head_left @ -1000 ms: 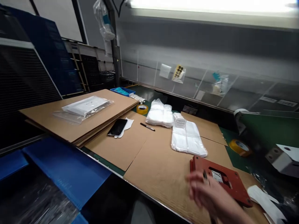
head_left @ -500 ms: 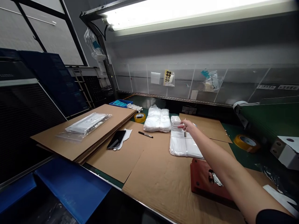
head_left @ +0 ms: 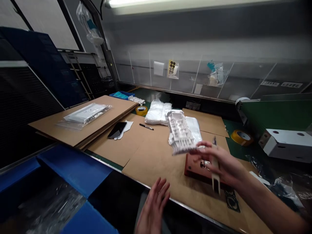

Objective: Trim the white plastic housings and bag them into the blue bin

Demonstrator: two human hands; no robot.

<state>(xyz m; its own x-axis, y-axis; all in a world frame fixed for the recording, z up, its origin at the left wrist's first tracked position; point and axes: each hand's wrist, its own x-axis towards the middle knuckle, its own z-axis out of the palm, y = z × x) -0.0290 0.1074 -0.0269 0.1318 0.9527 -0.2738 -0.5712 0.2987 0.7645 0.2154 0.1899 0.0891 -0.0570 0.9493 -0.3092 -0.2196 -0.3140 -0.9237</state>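
Note:
My right hand [head_left: 219,162] grips the near edge of a white ribbed plastic part [head_left: 179,130], held up tilted over the bench. A slim tool with a beige handle [head_left: 215,180] and a dark tip is also in that hand; its exact kind is blurred. Beneath the hand lies a dark red block [head_left: 195,167] with a small metal piece on top. My left hand [head_left: 154,204] is at the front edge of the bench, fingers stretched out, holding nothing. Stacks of white plastic bags [head_left: 157,112] sit behind the part, which partly covers one.
A black pen [head_left: 146,126], a phone [head_left: 117,130] and yellow tape [head_left: 141,110] lie on the cardboard [head_left: 143,152]. Stacked cardboard [head_left: 109,110] holds a bagged white part at left. A blue box [head_left: 73,182] stands below the edge. Another tape roll [head_left: 241,137] is at right.
My right hand has come back from the bag stack towards me and now holds the white ribbed part. My left hand has entered at the bottom. The view has tilted down.

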